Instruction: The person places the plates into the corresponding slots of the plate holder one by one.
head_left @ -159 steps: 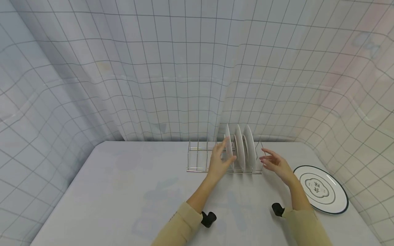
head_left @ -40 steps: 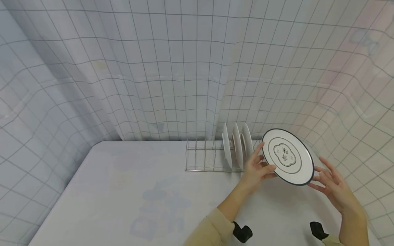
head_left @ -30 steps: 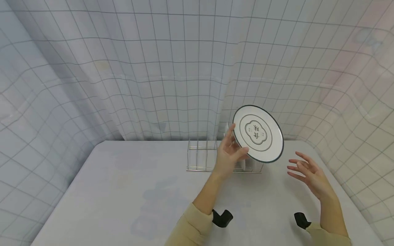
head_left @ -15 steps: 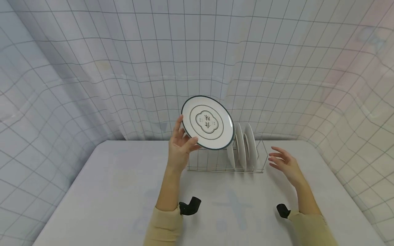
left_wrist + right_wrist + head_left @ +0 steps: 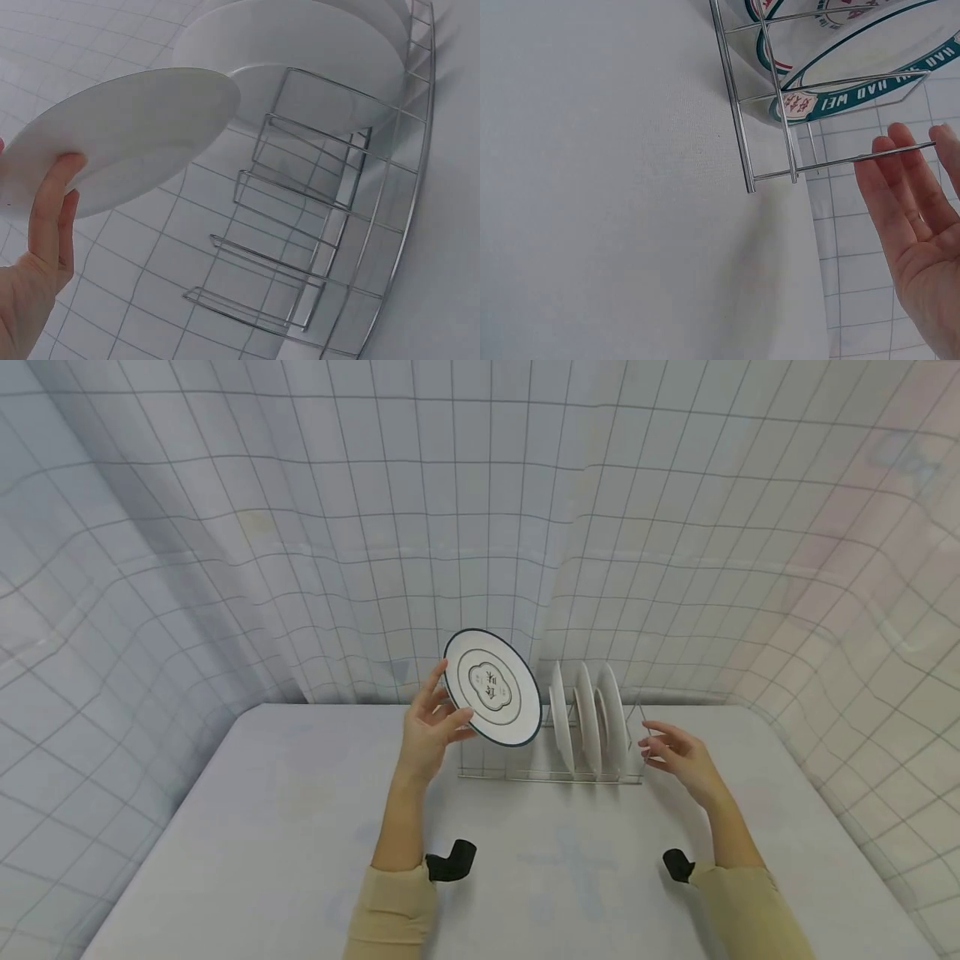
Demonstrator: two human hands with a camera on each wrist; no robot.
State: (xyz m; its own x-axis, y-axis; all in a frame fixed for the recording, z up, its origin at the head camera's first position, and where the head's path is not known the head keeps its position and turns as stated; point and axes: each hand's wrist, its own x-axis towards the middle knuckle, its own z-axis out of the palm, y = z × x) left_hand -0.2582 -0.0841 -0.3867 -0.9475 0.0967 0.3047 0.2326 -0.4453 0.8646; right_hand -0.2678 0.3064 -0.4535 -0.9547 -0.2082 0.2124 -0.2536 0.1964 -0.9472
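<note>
A white plate (image 5: 493,689) with a dark blue rim and printed characters is tilted in the air above the left part of a wire dish rack (image 5: 517,777). My left hand (image 5: 429,735) pinches its left edge, thumb on the printed face and fingers behind. In the left wrist view the pale underside of that plate (image 5: 142,135) shows, apart from the rack's wires. Several plates (image 5: 588,718) stand on edge in the rack's right part. My right hand (image 5: 678,760) is at the rack's right end, its extended fingers (image 5: 885,187) at the end wire loop, seemingly touching it.
The white table (image 5: 285,827) carries the rack near its back edge. Behind and on both sides hangs a white checked curtain (image 5: 420,552). In the right wrist view, the outermost racked plate (image 5: 870,82) has a green lettered rim.
The plate lay on the table at the right; both hands lifted it, then the left hand carried it leftward past the racked plates and lowered it slightly. The right hand let go and returned to the rack's end.
</note>
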